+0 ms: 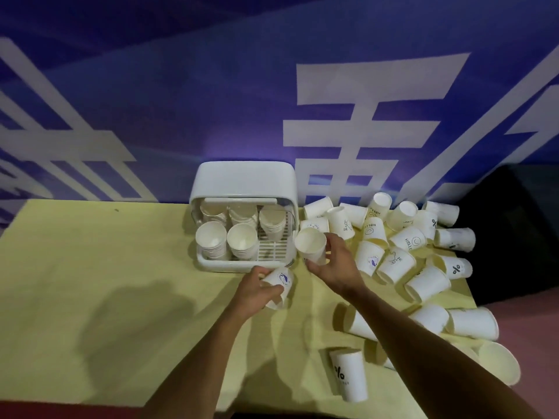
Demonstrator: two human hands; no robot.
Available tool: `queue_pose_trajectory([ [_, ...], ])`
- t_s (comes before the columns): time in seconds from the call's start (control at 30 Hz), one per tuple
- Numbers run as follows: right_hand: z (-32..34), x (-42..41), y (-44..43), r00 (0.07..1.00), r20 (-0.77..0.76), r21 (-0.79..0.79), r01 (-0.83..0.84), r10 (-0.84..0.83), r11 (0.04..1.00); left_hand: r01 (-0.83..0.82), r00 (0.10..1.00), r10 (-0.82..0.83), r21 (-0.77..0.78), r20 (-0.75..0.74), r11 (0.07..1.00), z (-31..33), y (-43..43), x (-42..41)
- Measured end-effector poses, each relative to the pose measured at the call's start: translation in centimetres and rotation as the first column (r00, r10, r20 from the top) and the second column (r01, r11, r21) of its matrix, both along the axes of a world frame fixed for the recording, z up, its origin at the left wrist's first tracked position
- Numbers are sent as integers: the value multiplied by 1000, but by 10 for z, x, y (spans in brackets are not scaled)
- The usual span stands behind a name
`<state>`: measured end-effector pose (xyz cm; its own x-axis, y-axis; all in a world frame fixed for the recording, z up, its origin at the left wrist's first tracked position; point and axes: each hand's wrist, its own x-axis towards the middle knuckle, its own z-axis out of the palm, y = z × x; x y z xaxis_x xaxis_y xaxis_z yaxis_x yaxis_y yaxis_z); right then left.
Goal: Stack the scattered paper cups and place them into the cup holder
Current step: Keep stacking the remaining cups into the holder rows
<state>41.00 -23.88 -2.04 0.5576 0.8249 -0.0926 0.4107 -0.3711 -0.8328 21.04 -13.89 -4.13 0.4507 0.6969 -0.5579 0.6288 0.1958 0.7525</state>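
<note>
Cups were in both hands. The right hand [332, 264] was wrapped around an upright white paper cup [311, 244], mouth up, while the left hand [257, 287] gripped a logo-printed cup [279, 285] lying tilted on the tabletop [90, 267], just nearer the person than the cup holder [245, 219]. The two cups were close but apart, not yet nested.

Just beyond the left hand and beside the right hand's cup sat the holder, its white lid tipped back. Inside, stacks of cups [211, 237] filled most of it: two stacks at the front, more behind, and one at the back right. The slatted floor in front of that one stood bare, so at least one more stack seemed to fit.

Outward to the right of the right hand, a large heap of loose cups [402, 237] lay tumbled on their sides, and more were scattered under and beside the right forearm, including a tall cup with a percent mark [348, 375]. Judging by that, the job looked roughly half done at best, with many cups left to gather, nest and load.
</note>
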Motion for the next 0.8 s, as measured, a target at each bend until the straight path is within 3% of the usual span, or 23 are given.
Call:
queue_pose_trajectory([
  [0.33,-2,-53,52,999,1,64,-35,35,997,-48,998,49,12,-34,999,-7,21,-59],
  [0.8,-32,-69,86,982,187,-97,1,17,995,-34,999,33,-38,-36,999,-11,33,-82],
])
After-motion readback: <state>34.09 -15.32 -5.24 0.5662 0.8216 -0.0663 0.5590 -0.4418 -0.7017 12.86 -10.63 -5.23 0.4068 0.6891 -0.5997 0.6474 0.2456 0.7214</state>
